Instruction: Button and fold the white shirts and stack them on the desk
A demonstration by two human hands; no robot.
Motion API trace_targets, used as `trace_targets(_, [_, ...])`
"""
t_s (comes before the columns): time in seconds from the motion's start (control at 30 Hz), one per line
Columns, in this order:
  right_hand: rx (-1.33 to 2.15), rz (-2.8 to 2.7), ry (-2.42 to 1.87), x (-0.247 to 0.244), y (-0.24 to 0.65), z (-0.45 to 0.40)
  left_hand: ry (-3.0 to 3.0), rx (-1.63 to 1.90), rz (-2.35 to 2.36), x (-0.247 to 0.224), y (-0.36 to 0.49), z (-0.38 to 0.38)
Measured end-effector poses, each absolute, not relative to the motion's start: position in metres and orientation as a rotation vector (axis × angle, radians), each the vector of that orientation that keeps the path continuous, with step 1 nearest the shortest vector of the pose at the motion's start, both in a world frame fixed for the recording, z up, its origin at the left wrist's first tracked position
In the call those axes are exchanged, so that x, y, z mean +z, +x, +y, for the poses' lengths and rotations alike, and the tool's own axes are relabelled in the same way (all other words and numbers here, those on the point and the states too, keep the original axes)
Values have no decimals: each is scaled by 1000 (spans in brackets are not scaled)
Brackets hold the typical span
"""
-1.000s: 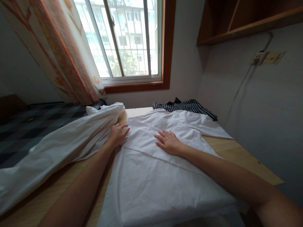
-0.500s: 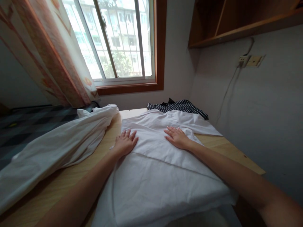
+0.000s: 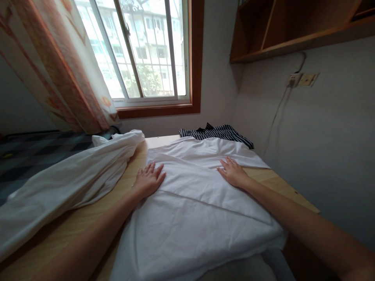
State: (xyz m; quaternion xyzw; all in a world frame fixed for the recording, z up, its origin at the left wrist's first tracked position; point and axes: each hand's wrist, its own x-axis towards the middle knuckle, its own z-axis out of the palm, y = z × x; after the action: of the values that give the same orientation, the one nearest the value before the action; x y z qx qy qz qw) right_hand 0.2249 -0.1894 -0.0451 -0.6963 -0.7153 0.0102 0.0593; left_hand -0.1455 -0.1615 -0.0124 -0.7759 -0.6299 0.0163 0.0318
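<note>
A white garment (image 3: 199, 218) lies spread over the wooden table (image 3: 281, 187), and its near edge hangs over the front. My left hand (image 3: 149, 180) rests flat on the garment's left edge, fingers apart. On the right part of the cloth lies my right hand (image 3: 233, 171), palm down with its fingers spread. Shallow creases run across the fabric between and below the hands. Behind the white garment, a black-and-white striped garment (image 3: 218, 132) sits at the table's far edge.
Another white cloth (image 3: 88, 171) lies bunched along the left side, beside a dark checked surface (image 3: 26, 160). A curtain (image 3: 61, 66) hangs by the window. A wooden shelf (image 3: 293, 45) and a socket with a cable (image 3: 294, 79) are on the right wall.
My right hand has slid to the right across the white garment. My left hand stays at the left edge. The whole view has shifted slightly.
</note>
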Motion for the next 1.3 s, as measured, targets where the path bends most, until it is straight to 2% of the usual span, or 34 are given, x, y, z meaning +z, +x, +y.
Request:
trace_targets(0.3, [-119,-2321,-2075,-5,216,-194,-2468,125,-1667,2,-145,-146])
trace_targets(0.47, [-275,-2309,-1832,15,165,-154,-2476,-137,-1578,9,-102,-106])
trace_targets(0.6, [-118,-2273,-1795,2,129,-118,-2554,-257,-1590,-8,-80,-88])
trace_targets(0.83, [173,-2082,-1966,-32,134,-90,-2579,-24,-1861,-17,-88,-75])
trace_targets(1.17, [108,-1940,-2086,-42,159,-80,-2264,-60,-2230,-15,-90,-59])
trace_targets(1.3, [40,-1899,-2084,-44,165,-79,-2176,-127,-2220,-20,-100,-54])
